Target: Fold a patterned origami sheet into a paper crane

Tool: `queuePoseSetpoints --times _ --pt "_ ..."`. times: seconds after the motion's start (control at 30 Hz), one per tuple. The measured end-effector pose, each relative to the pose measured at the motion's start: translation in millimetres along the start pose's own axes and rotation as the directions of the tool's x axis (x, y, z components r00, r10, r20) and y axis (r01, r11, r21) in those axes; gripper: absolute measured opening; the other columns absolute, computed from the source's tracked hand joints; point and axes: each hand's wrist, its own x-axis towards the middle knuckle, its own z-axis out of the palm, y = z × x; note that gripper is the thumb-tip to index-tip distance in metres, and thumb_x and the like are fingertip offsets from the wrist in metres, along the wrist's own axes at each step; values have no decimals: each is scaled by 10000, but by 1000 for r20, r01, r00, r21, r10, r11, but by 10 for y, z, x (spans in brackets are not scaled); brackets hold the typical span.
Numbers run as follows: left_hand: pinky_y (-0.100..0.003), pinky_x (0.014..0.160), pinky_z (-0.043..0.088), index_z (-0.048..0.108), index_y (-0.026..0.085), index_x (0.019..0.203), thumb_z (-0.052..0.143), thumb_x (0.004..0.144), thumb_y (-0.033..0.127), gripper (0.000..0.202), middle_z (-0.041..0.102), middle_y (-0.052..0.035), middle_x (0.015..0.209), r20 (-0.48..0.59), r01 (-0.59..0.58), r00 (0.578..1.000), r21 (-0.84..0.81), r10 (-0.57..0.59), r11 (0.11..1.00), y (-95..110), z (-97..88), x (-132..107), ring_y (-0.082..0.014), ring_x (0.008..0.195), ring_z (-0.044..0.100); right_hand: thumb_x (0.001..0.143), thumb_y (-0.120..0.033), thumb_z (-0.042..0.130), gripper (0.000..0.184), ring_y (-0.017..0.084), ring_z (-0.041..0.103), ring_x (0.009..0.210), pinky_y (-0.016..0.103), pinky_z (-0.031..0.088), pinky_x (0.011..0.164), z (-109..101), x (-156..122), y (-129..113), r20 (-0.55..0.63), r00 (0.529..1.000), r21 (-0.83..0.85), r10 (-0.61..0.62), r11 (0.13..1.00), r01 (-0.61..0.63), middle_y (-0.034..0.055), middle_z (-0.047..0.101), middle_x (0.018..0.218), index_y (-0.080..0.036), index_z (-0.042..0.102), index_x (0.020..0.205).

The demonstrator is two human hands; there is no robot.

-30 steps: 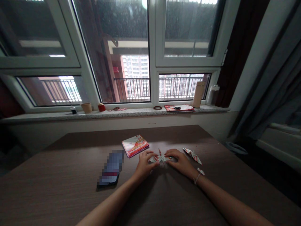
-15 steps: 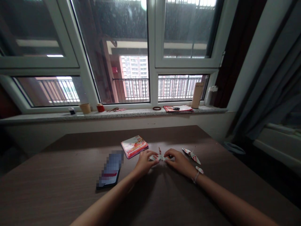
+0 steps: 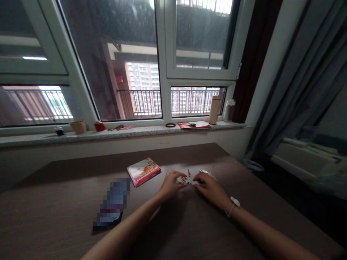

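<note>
Between my hands is a small folded paper crane point(image 3: 189, 180), white with red print, one thin point sticking up. My left hand point(image 3: 170, 185) pinches its left wing between thumb and fingers. The right wing is in the closed fingers of my right hand point(image 3: 210, 188), which partly cover it. Just behind my right hand lies a second folded paper piece point(image 3: 203, 171) with similar print, mostly hidden by the hand. To the left of my left hand rests a stack of red and white printed paper point(image 3: 143, 172).
A phone point(image 3: 113, 202), blurred out, lies on the brown table point(image 3: 67, 195) at left. Along the windowsill point(image 3: 146, 132) stand a paper cup point(image 3: 78, 127), a red spool point(image 3: 99, 126), a dark ring point(image 3: 170, 125), scissors point(image 3: 192, 125) on printed sheets and a tan flask point(image 3: 214, 110).
The view has turned to the right, so the room shifts left in it. My hands, still holding the crane, have moved rightward over the table, and my right hand now covers more of the second folded piece.
</note>
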Motion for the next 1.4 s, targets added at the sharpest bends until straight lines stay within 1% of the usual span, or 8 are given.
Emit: queuePoseSetpoints --times 0.13,0.3,0.53,0.67,0.87,1.07,1.23,1.4 --pt "-379 996 375 718 297 1083 754 720 294 364 653 -39 1091 30 41 999 57 -43 998 73 112 85 -255 1095 526 859 -236 560 123 207 593 970 326 457 869 -44 -82 89 -13 1000 -103 25 994 -26 51 652 1022 -217 636 954" --pt "-416 1001 354 717 350 1084 761 708 336 379 627 -30 1145 22 78 996 96 -81 992 116 223 149 -280 1120 494 866 -259 567 128 240 576 1067 347 459 886 -53 -126 148 -20 999 -268 25 963 -29 68 665 1055 -232 670 937" --pt "-466 1060 279 683 390 1141 717 750 415 392 606 -27 1180 -14 91 996 154 -90 984 113 332 153 -287 1149 469 890 -287 544 156 249 584 1058 365 477 868 -35 -132 186 -42 998 -373 48 926 -60 65 670 1117 -252 686 947" --pt "-465 1069 277 651 399 1187 708 756 400 434 590 -26 1204 -40 101 995 151 -96 983 110 344 147 -284 1157 461 890 -309 554 166 249 594 1029 350 482 833 -39 -139 211 -81 995 -404 59 911 -87 69 677 1114 -264 703 950" --pt "-465 1058 295 707 386 1089 693 770 412 321 583 -31 1200 -28 109 994 146 -106 983 113 334 143 -289 1172 456 903 -364 554 190 242 602 964 320 488 745 -54 -149 213 -114 991 -478 64 871 -111 64 686 1004 -276 718 939" --pt "-463 1062 300 718 375 1069 687 773 413 299 582 -33 1201 -40 101 995 139 -96 985 109 339 136 -289 1160 465 909 -400 544 213 225 604 904 291 470 669 -51 -149 262 -155 984 -538 90 827 -161 72 660 933 -278 717 910" --pt "-462 1054 312 722 370 1061 690 771 396 293 583 -36 1194 -39 103 994 134 -99 986 96 334 133 -290 1161 462 929 -386 510 229 209 604 881 272 456 653 -53 -118 324 -173 981 -601 85 780 -174 74 661 930 -274 707 898" --pt "-444 1044 331 721 357 1070 687 780 396 295 583 -40 1193 -39 96 995 129 -92 987 89 323 132 -290 1165 462 919 -387 532 212 230 601 925 289 467 674 -65 -104 321 -170 982 -597 84 784 -170 87 664 977 -248 691 905"
